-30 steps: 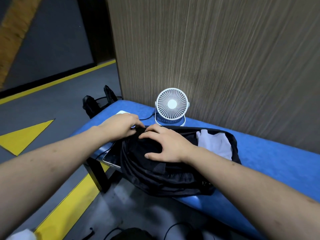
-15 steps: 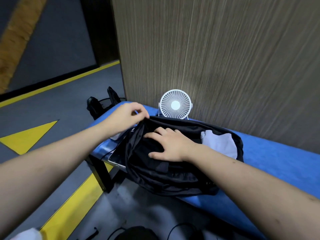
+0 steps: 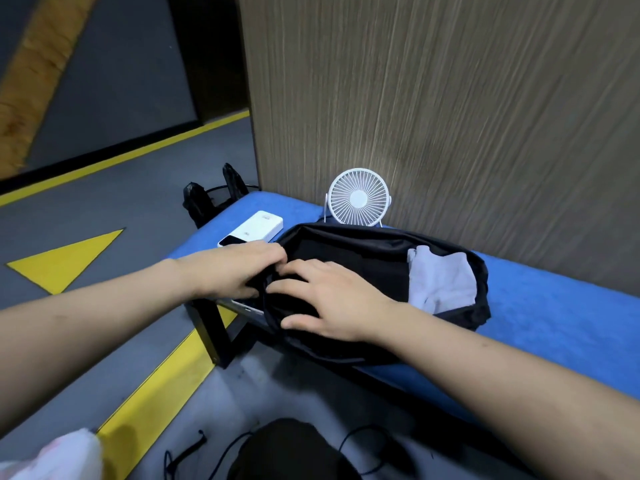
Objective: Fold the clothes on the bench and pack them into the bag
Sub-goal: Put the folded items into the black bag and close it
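A black bag [image 3: 363, 247] lies open on the blue bench [image 3: 554, 323], its mouth facing me. A folded light grey garment [image 3: 441, 282] sits inside at the right end. My left hand [image 3: 239, 271] grips the bag's left rim, fingers curled over the edge. My right hand [image 3: 332, 297] lies flat, fingers spread, on dark fabric inside the bag's near left part. I cannot tell whether that dark fabric is clothing or the bag's lining.
A white desk fan [image 3: 358, 197] stands behind the bag against the wood-grain wall. A white box [image 3: 252, 232] lies on the bench's left end. A flat silvery device [image 3: 246, 306] pokes from under the bag. Another dark bag and cables [image 3: 287, 448] lie on the floor below.
My left hand has dropped from the lifted bag rim down to its left edge, uncovering the white box. My right hand stays pressed in the bag. The view has shifted slightly.
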